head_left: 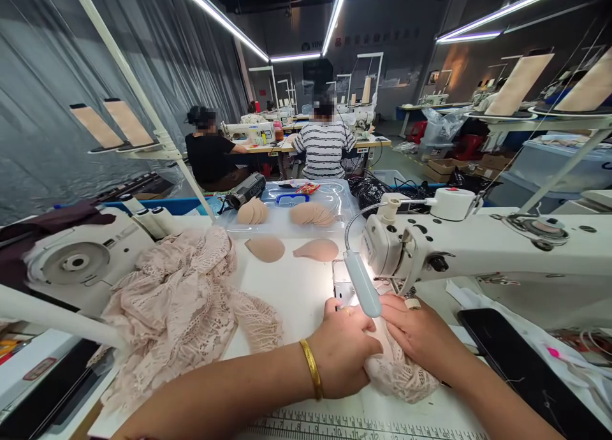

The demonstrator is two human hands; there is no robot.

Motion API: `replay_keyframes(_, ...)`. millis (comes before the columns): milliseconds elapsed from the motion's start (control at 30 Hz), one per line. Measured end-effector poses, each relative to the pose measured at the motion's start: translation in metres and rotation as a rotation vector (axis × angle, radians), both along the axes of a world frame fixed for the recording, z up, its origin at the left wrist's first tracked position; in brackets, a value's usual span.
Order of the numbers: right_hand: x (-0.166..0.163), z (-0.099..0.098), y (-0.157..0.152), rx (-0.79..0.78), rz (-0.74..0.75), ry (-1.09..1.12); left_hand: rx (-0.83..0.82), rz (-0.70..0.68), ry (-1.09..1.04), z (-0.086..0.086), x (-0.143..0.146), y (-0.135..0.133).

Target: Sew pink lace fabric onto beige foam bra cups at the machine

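Pale pink lace fabric (404,379) lies bunched beneath my two hands, in front of the sewing machine (478,236). My left hand (345,351), with a gold bangle at the wrist, has its fingers curled in and grips the lace's left side. From the right, my right hand (415,328) holds the same lace, fingers pressed together close to the needle area. A small gooseneck lamp (362,284) shines there and partly hides the needle and fingertips. Two beige pads, a left pad (266,249) and a right pad (316,250), lie on the table beyond.
A large heap of lace (176,300) covers the table's left side. Behind the pads, a clear plastic bin (268,198) carries stacked pads. A black phone-like slab (521,363) lies at right. A ruler strip (344,424) runs along the front edge. Two people sit at machines ahead.
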State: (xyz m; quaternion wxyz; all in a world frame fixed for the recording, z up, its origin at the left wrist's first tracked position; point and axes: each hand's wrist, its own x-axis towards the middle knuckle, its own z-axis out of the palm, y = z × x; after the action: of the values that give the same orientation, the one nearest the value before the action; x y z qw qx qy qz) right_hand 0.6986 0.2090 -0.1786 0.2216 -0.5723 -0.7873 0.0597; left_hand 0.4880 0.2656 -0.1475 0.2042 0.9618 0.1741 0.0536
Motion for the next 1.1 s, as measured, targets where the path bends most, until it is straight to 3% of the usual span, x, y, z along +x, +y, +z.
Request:
replay_keyframes(500, 0.004, -0.008, 0.000, -0.009, 0.012, 0.002, -0.004, -0.049, -0.023, -0.006, -0.005, 0.008)
replay_keyframes(1100, 0.010, -0.012, 0.001, 0.021, 0.019, -0.091, 0.098, -0.172, 0.031, 0.006, -0.002, 0.061)
